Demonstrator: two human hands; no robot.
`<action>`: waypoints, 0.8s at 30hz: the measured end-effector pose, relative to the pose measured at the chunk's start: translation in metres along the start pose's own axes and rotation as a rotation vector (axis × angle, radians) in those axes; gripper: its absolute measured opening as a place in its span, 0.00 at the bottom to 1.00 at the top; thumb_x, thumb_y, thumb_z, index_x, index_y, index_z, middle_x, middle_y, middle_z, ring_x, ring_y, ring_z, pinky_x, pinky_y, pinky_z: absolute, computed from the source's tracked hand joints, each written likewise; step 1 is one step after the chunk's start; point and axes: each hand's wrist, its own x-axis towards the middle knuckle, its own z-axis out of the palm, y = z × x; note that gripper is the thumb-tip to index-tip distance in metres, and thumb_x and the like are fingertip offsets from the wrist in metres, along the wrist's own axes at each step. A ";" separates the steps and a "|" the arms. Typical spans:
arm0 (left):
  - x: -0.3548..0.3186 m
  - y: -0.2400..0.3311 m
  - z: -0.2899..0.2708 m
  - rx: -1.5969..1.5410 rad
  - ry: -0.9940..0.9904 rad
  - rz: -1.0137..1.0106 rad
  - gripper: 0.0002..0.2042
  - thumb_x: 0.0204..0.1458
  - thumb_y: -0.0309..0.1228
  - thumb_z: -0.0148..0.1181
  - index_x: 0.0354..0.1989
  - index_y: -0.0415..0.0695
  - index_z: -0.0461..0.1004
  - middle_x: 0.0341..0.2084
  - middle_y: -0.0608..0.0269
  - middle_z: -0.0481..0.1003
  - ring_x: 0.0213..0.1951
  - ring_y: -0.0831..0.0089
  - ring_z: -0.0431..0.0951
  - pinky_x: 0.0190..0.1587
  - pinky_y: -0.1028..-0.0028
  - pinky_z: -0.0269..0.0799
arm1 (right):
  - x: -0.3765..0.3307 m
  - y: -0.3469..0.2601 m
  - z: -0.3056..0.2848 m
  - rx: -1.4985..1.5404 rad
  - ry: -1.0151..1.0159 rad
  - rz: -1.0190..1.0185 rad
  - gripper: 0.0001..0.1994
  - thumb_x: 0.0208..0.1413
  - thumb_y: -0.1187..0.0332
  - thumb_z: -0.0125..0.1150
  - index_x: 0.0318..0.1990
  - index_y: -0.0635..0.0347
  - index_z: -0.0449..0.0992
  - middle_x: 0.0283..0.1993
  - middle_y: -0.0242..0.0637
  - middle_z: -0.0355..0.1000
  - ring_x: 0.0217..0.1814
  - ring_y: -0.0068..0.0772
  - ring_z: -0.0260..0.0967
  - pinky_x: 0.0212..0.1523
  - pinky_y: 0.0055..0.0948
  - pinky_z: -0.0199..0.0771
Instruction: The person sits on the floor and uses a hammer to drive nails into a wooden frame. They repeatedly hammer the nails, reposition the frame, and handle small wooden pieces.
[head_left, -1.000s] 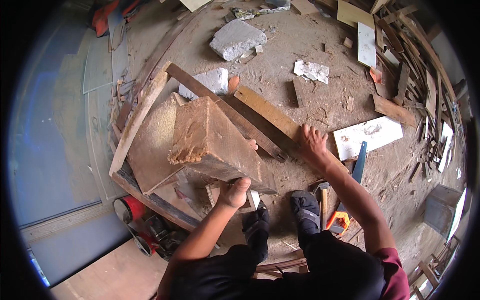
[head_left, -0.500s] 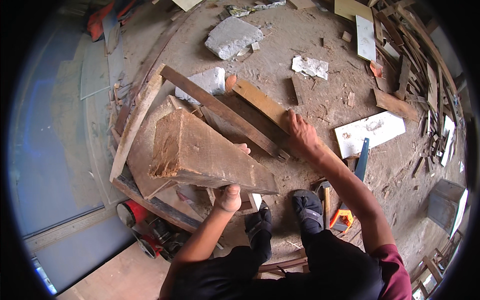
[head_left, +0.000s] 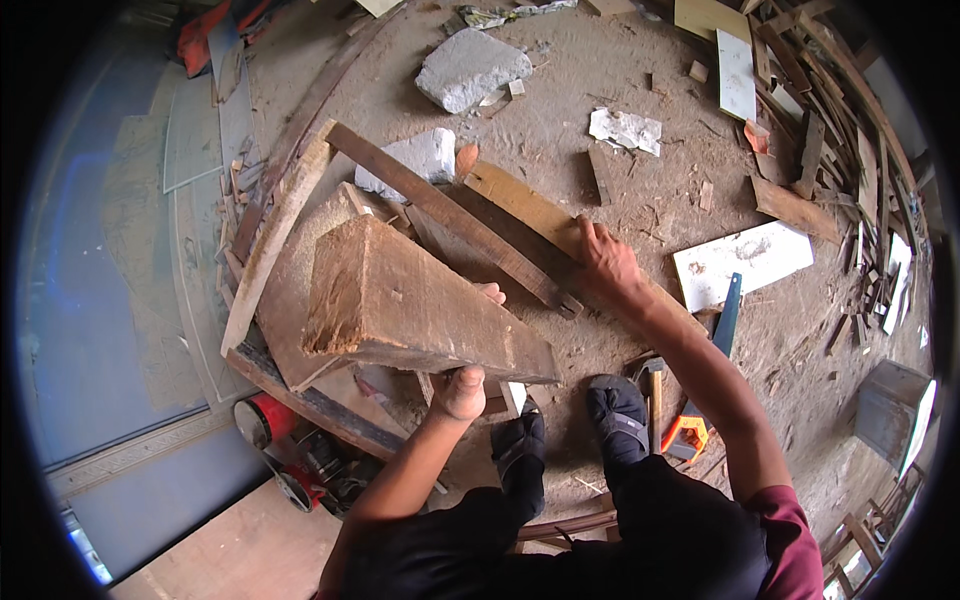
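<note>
Your left hand (head_left: 458,392) grips the near underside of the thick brown wooden beam (head_left: 420,305), tilted up off the sawdust floor (head_left: 560,110); right hand (head_left: 605,262) presses flat, fingers spread, on the long tan plank (head_left: 530,212) beside it.

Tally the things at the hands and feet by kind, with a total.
Thick timber block held by left hand: 1
Light plank under right hand: 1
Grey stone chunks: 2
Handsaw: 1
Hammer: 1
Total: 6
</note>
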 end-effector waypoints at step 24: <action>0.008 0.000 0.007 0.000 -0.064 0.073 0.43 0.52 0.60 0.61 0.63 0.34 0.61 0.59 0.48 0.69 0.60 0.61 0.69 0.63 0.61 0.62 | 0.014 0.006 0.028 -0.115 0.050 0.050 0.45 0.53 0.57 0.66 0.73 0.61 0.45 0.60 0.54 0.63 0.54 0.50 0.73 0.48 0.44 0.77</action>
